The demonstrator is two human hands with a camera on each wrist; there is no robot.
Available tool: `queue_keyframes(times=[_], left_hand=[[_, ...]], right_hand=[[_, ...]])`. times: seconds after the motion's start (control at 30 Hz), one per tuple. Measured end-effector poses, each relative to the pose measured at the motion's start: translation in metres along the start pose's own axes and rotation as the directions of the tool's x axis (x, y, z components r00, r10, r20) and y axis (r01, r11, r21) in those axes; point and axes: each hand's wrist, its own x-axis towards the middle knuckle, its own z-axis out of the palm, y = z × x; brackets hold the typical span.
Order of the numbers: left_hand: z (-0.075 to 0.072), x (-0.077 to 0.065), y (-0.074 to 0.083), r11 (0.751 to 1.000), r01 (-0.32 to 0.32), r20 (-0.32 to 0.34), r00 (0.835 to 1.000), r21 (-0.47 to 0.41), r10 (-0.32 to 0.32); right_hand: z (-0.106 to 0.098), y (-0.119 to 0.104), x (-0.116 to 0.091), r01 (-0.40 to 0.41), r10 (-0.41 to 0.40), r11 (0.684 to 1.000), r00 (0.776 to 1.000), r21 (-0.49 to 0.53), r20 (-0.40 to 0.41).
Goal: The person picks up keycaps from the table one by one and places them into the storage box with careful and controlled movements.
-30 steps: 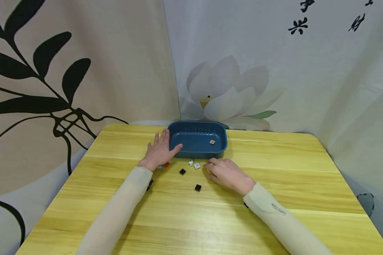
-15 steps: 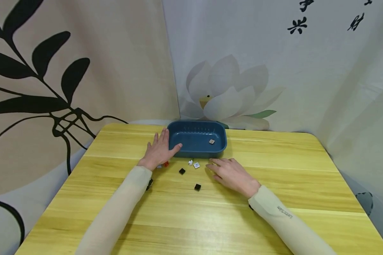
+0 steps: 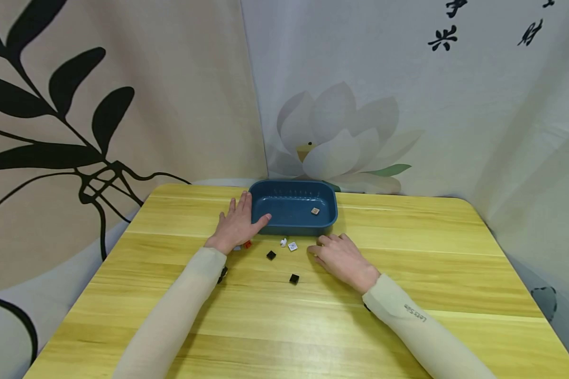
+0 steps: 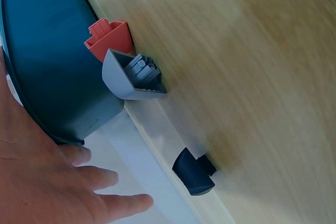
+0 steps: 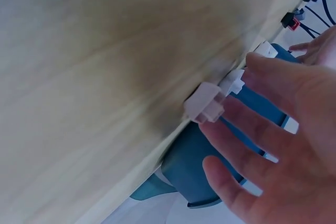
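My left hand point(image 3: 234, 225) lies over the left end of a blue plastic basin point(image 3: 284, 230), fingers straight, with the thumb over the front rim. Beside it are a red keycap point(image 4: 111, 39) and a grey keycap point(image 4: 118, 74), plus a black keycap point(image 4: 193, 172) farther off in the left wrist view. My right hand point(image 3: 343, 259) is on the right in front of the basin, fingers loosely bent. In the right wrist view, its fingertips are right at a pale pinkish keycap point(image 5: 202, 102), hidden in the head view. A pale keycap point(image 3: 315, 211) lies inside the basin.
Between the hands, two white keycaps lie close to the basin's front: one point(image 3: 283, 242) and another point(image 3: 292, 246). Nearer me are two black keycaps, one point(image 3: 271, 255) and another point(image 3: 294, 279). The wooden table point(image 3: 284, 337) ends at a printed curtain point(image 3: 455, 116) behind.
My right hand has shifted slightly, first to the right, then its wrist back left, with its fingers bending a little. The left hand and keycaps have stayed in place.
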Motion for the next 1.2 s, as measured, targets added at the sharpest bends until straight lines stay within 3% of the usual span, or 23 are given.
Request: queue_keyframes(times=[0.5, 0.83, 1.2], left_hand=[[0.000, -0.001, 0.001, 1.000, -0.002, 0.000, 1.000, 0.003, 0.002], [-0.001, 0.000, 0.001, 1.000, -0.004, 0.005, 1.000, 0.001, 0.004], [-0.002, -0.001, 0.000, 1.000, -0.004, 0.006, 1.000, 0.006, 0.004]], right_hand=[[0.001, 0.000, -0.010, 0.003, -0.003, 1.000, 0.997, -0.003, -0.074], [-0.016, 0.003, -0.022, 0.003, -0.001, 1.000, 0.983, 0.009, -0.185], [-0.034, 0.005, -0.031, -0.047, 0.058, 0.998, 0.970, 0.050, -0.236]])
